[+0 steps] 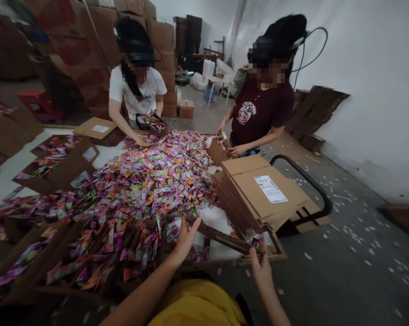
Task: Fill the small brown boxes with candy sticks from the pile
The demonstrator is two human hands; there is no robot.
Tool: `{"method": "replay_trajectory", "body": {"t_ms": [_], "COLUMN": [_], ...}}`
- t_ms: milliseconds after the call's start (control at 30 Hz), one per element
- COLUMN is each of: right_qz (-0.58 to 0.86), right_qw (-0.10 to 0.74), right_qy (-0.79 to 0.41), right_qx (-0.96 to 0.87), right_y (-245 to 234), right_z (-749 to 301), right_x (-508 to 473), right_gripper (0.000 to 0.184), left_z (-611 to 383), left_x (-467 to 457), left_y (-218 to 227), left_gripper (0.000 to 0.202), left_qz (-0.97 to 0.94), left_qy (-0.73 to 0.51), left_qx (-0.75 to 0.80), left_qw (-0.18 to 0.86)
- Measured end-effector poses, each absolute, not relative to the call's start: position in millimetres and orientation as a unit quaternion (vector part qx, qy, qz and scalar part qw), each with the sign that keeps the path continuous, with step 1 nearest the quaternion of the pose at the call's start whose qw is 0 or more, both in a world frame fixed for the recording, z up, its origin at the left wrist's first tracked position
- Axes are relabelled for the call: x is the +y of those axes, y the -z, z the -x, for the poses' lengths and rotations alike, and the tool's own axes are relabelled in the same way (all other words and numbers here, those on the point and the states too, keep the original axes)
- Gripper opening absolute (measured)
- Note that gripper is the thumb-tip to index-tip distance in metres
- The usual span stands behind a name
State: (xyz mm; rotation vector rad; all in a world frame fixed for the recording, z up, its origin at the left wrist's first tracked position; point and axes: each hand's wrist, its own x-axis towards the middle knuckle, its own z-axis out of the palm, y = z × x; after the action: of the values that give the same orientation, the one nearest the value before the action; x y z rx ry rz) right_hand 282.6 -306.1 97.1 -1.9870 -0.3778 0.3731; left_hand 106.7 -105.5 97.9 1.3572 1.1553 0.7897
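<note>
Head view: brown cardboard strip (pixel 221 238), near side of packet pile (pixel 167 174), between your left hand (pixel 182 240), thumb spread, and right hand (pixel 261 262), curled; can't tell if either grips. Likely light, bendable; pinch both ends.

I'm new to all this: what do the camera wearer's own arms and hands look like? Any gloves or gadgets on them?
These are ordinary human hands. The left hand and right hand show no gloves, and no cables or devices show on them. Both forearms are bare, with no sleeves in view. Between them shows a plain yellow garment.
</note>
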Motion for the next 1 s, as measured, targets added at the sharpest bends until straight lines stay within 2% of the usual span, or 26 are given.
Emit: {"method": "replay_trajectory", "body": {"t_ms": [167, 300, 400, 500, 567, 633, 700, 767, 833, 900, 1000], "right_qz": [0.803, 0.826, 0.804, 0.799, 0.805, 0.811, 0.811, 0.801, 0.793, 0.791, 0.759], "right_qw": [0.558, 0.532, 0.547, 0.526, 0.499, 0.457, 0.391, 0.315, 0.233, 0.145, 0.045], "right_qy": [-0.195, -0.176, -0.216, -0.257, -0.231, -0.154, -0.065, 0.006, 0.038, 0.029, -0.076], "right_qx": [-0.076, -0.067, -0.085, -0.135, -0.222, -0.331, -0.431, -0.509, -0.562, -0.594, -0.645], "right_y": [-125, -138, -152, -156, -141, -114, -88, -75, -80, -94, -106], "right_z": [-268, -272, -281, -279, -272, -265, -263, -264, -266, -266, -265], "right_x": [-294, -278, -264, -256, -260, -271, -283, -287, -282, -268, -245], "right_gripper": [0.071, 0.062, 0.051, 0.041, 0.045, 0.049, 0.043, 0.035, 0.030, 0.033, 0.045], "left_z": [-84, -75, -73, -68, -62, -59, -62, -68, -74, -76, -73], "left_x": [-107, -110, -118, -123, -123, -122, -124, -127, -128, -127, -124], "left_y": [-107, -102, -100, -99, -96, -90, -79, -65, -49, -33, -22], "left_gripper": [0.055, 0.052, 0.051, 0.051, 0.059, 0.077, 0.094, 0.099, 0.091, 0.073, 0.046], "left_qz": [-0.637, -0.619, -0.614, -0.616, -0.628, -0.660, -0.700, -0.724, -0.727, -0.728, -0.716], "left_qy": [-0.326, -0.282, -0.261, -0.262, -0.247, -0.200, -0.151, -0.131, -0.131, -0.151, -0.215], "left_qx": [0.532, 0.488, 0.438, 0.398, 0.417, 0.445, 0.454, 0.462, 0.485, 0.485, 0.468], "left_qw": [0.453, 0.547, 0.602, 0.627, 0.609, 0.571, 0.530, 0.495, 0.469, 0.461, 0.471]}}
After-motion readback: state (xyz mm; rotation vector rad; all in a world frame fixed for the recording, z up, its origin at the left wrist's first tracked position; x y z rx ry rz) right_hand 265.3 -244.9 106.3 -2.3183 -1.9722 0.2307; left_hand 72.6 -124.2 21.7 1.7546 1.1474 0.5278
